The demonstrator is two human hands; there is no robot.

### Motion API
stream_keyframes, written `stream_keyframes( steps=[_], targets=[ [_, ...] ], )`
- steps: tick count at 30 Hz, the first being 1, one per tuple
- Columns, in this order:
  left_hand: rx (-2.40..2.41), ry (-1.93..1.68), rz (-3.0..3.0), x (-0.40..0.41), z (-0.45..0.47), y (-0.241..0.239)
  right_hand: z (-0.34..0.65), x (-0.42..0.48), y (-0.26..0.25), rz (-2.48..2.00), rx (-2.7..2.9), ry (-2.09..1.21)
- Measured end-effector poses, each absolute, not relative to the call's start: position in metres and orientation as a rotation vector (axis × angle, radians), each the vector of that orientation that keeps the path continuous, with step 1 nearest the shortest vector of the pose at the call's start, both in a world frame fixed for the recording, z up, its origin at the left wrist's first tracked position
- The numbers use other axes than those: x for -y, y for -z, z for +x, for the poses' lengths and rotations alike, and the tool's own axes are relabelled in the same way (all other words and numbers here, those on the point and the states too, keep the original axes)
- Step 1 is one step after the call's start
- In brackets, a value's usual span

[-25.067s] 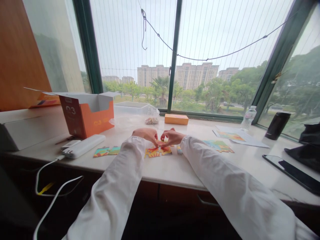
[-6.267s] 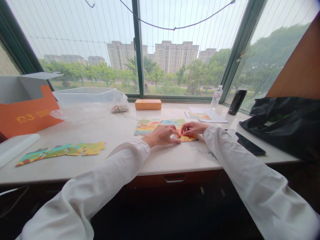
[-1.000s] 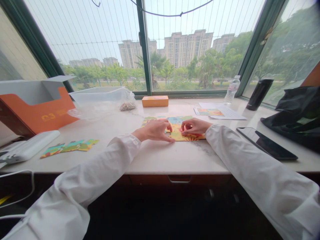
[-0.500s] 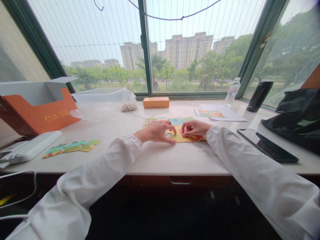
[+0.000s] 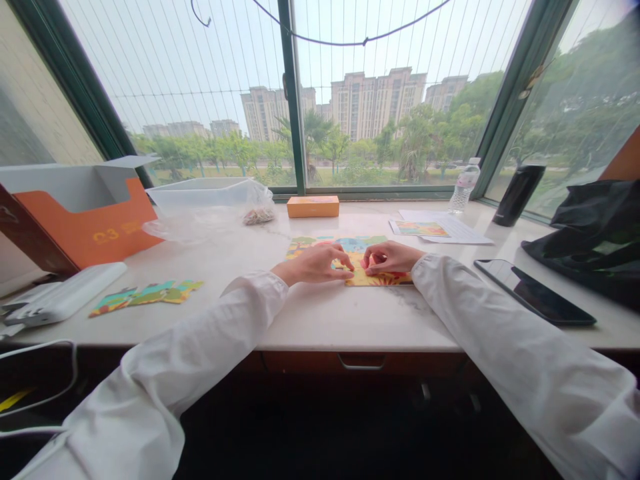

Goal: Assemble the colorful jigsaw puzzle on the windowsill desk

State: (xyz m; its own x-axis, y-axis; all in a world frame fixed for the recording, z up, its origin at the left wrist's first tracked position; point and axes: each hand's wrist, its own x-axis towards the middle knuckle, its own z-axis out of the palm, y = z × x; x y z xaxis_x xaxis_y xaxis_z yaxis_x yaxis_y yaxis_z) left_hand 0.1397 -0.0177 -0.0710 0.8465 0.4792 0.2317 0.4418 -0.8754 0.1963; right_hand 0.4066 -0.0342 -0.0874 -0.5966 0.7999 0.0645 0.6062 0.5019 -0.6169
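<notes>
The assembled puzzle (image 5: 350,257) lies flat on the tabletop (image 5: 320,313), central before the person, within easy reach of both hands. Left hand (image 5: 315,265) rests on it, fingers pressed down flat, apparently steadying the sheet. Right hand (image 5: 390,257) curls, fingers pinching a piece at the joint between the hands. Loose joined pieces (image 5: 145,295) wait well apart at left.

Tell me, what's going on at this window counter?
A person in white sleeves presses both hands onto a colourful cardboard jigsaw puzzle on the pale marble counter. The left hand and the right hand meet fingertip to fingertip over its front edge, seemingly at one piece. A separate joined strip of puzzle pieces lies apart on the left, near an open orange cardboard box. A black phone lies to the right.
</notes>
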Motion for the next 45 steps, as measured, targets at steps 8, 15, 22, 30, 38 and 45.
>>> stream_keyframes(
  steps=[8, 15, 22, 30, 38, 45],
  targets=[
    [-0.673, -0.497, 2.902, 0.013, 0.140, 0.075, 0.409, 0.034, 0.085, -1.155, 2.400, -0.706],
    [-0.698, -0.495, 2.934, 0.019, 0.138, 0.071, 0.405, 0.039, 0.079, -1.112, 2.379, -0.797],
    [-0.765, -0.456, 2.952, 0.020, 0.137, 0.069, 0.402, 0.040, 0.081, -1.073, 2.347, -0.764],
    [-0.768, -0.455, 2.920, 0.019, 0.137, 0.069, 0.403, 0.035, 0.088, -1.115, 2.451, -0.751],
    [-0.755, -0.472, 2.897, 0.020, 0.137, 0.070, 0.403, 0.037, 0.081, -1.068, 2.334, -0.613],
    [-0.763, -0.452, 2.864, 0.021, 0.138, 0.069, 0.398, 0.036, 0.084, -1.086, 2.454, -0.565]
  ],
)
